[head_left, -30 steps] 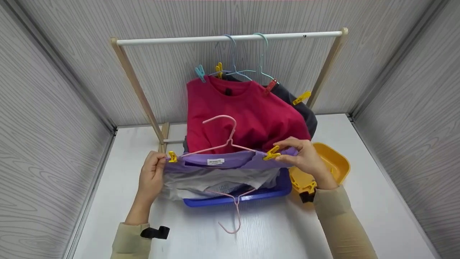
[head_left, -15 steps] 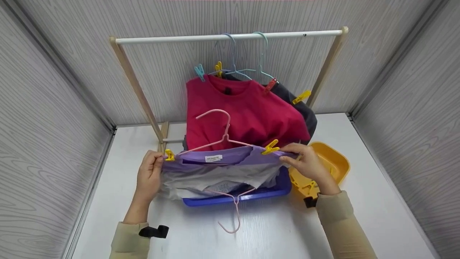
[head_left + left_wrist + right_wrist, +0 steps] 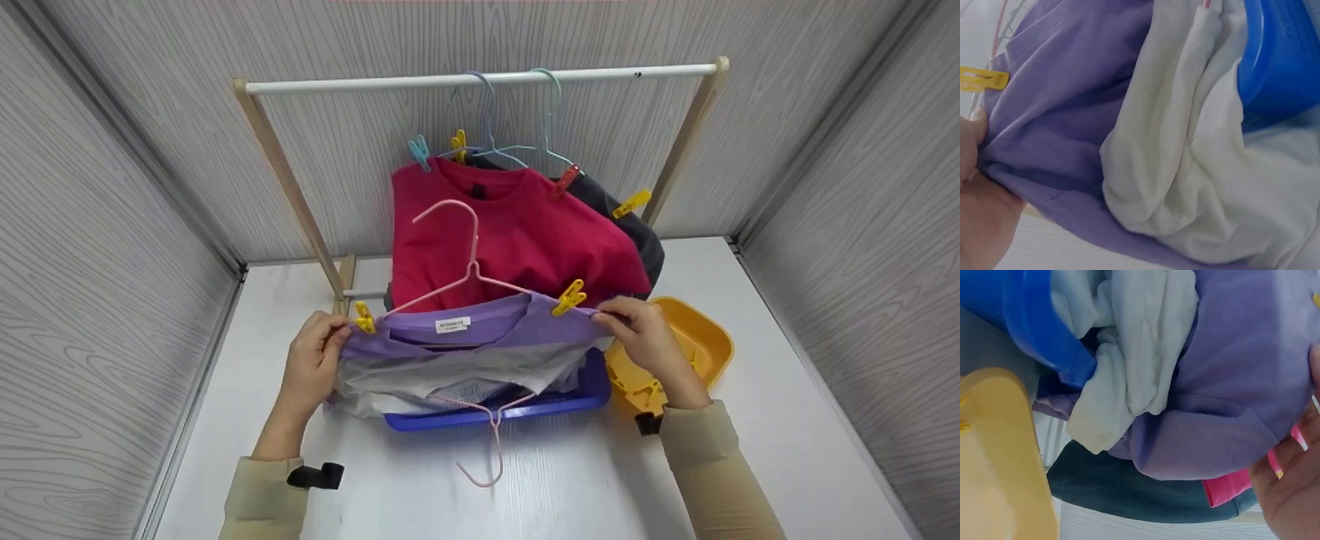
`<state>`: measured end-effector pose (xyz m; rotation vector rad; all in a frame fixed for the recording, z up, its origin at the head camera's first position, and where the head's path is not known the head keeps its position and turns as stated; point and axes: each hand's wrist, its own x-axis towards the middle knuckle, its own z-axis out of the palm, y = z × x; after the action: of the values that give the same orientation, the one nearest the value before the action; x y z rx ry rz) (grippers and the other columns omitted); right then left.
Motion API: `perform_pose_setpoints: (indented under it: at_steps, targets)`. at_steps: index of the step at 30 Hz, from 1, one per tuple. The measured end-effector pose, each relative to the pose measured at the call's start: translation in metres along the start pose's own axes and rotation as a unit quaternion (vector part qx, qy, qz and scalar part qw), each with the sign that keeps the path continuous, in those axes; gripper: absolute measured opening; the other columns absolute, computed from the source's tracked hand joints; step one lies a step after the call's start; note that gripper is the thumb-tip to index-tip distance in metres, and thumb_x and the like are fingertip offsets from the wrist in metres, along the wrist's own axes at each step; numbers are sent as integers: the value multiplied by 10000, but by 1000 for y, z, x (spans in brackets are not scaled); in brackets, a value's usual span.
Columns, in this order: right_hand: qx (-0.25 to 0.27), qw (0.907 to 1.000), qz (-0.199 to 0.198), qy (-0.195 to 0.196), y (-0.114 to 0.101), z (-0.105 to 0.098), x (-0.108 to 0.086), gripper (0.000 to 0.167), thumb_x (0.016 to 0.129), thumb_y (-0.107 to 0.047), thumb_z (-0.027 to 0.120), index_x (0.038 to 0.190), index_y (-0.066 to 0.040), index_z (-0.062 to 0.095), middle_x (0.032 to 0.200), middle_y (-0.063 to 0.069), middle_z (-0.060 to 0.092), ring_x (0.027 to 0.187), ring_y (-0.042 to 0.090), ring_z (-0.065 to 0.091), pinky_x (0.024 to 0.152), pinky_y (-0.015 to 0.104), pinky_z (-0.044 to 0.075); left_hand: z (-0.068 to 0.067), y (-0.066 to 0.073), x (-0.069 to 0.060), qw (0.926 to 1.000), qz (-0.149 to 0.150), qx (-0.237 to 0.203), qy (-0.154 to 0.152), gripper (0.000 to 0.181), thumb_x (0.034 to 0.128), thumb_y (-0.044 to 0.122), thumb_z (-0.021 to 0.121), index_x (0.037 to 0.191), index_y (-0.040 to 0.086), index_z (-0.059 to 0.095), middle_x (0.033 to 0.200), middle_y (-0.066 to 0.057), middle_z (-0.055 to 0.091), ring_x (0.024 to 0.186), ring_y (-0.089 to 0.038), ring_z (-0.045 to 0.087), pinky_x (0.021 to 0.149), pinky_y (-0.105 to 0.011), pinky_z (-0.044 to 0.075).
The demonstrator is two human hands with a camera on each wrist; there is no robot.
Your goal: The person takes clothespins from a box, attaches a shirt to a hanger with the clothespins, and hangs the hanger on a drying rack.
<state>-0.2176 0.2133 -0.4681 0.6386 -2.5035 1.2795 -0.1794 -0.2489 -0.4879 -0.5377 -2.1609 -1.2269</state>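
Note:
Between my hands a purple shirt point(image 3: 480, 337) hangs on a pink hanger point(image 3: 474, 255), its neck label facing me. My left hand point(image 3: 313, 364) pinches the shirt's left shoulder, just outside a yellow clothespin point(image 3: 364, 318). At the other shoulder my right hand point(image 3: 649, 337) pinches the purple cloth, outside a second yellow clothespin point(image 3: 571, 298). Below the purple shirt, a white garment point(image 3: 450, 369) lies over a blue basket point(image 3: 495, 414). Another pink hanger point(image 3: 496, 442) sticks out over the basket's front edge. In the left wrist view purple cloth point(image 3: 1067, 101) spreads from the fingers.
Behind stands a rack with a white rail point(image 3: 360, 85) and wooden posts. A red shirt point(image 3: 517, 232) and a dark garment point(image 3: 651, 244) hang there, pinned with clothespins. To the right sits a yellow container point(image 3: 716, 337) with several yellow clothespins inside.
The right hand has let go of the yellow clothespin, which stays clipped on, and now pinches the shoulder cloth beyond it. The hanger and purple shirt have risen.

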Motion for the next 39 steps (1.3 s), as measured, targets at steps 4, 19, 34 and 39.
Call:
perform_pose_setpoints:
  at_steps: [4, 19, 34, 39]
  targets:
    - [-251, 9995, -132, 140, -5, -1, 0, 78, 911, -22, 675, 982, -36, 705, 897, 29, 672, 763, 171, 587, 736, 179, 509, -5, -3, 2, 9996, 90, 237, -145, 119, 920, -117, 588, 975, -45, 665, 894, -113, 606, 780, -126, 529, 699, -152, 424]
    - [131, 9946, -535, 874, -14, -10, 17, 67, 909, -5, 681, 940, -11, 740, 882, 58, 613, 725, 136, 500, 642, 159, 422, -9, 4, 27, 9956, -91, 537, 757, 61, 892, -32, 690, 947, -26, 715, 846, -86, 658, 697, -88, 504, 619, -145, 380]
    - [133, 9854, -518, 1620, -65, -17, 42, 45, 870, 72, 695, 895, 100, 720, 815, 188, 582, 696, 106, 462, 612, 146, 363, -16, 16, 69, 9878, -174, 752, 1349, 60, 881, -1, 718, 922, -42, 731, 842, -137, 674, 707, -84, 525, 640, -162, 398]
    - [221, 9807, -376, 1905, -46, -14, 55, 60, 860, 11, 738, 901, 54, 743, 823, 161, 607, 703, 120, 475, 625, 161, 385, -18, 16, 86, 9834, -379, 955, 1497, 109, 889, 44, 725, 935, -55, 722, 851, -158, 673, 716, -144, 555, 665, -182, 410]
